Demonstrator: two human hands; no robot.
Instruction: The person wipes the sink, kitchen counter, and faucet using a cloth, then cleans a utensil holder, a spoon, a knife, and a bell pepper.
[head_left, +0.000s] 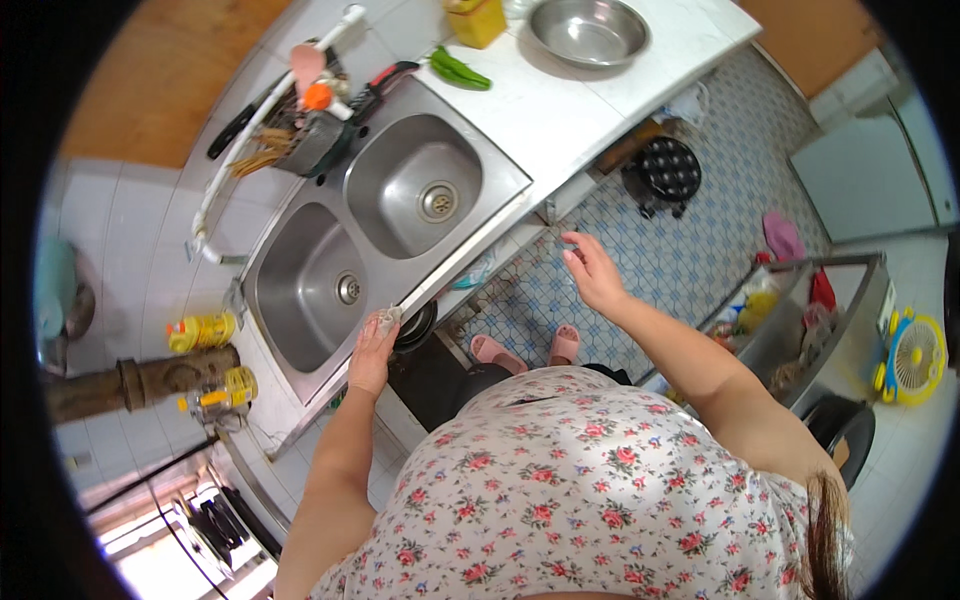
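At the front rim of the double-bowl stainless steel sink (390, 274), my left hand (370, 349) is closed on a crumpled, pale cloth (387, 318). The near-left bowl (300, 300) lies just beyond that hand, and its bottom shows a drain strainer. My right hand (596, 274) hangs in the air over the tiled floor, to the right of the counter edge. Its fingers are partly bent and apart, with nothing in them. Two green peppers (459, 70) rest on the white tiled countertop (540, 112) beyond the sink.
A steel basin (589, 30) and a yellow container (477, 21) stand on the counter. Behind the sink is a utensil holder (311, 142) with chopsticks. Yellow bottles (201, 332) stand at the left. A black stool (661, 169) and a metal rack (847, 300) occupy the floor.
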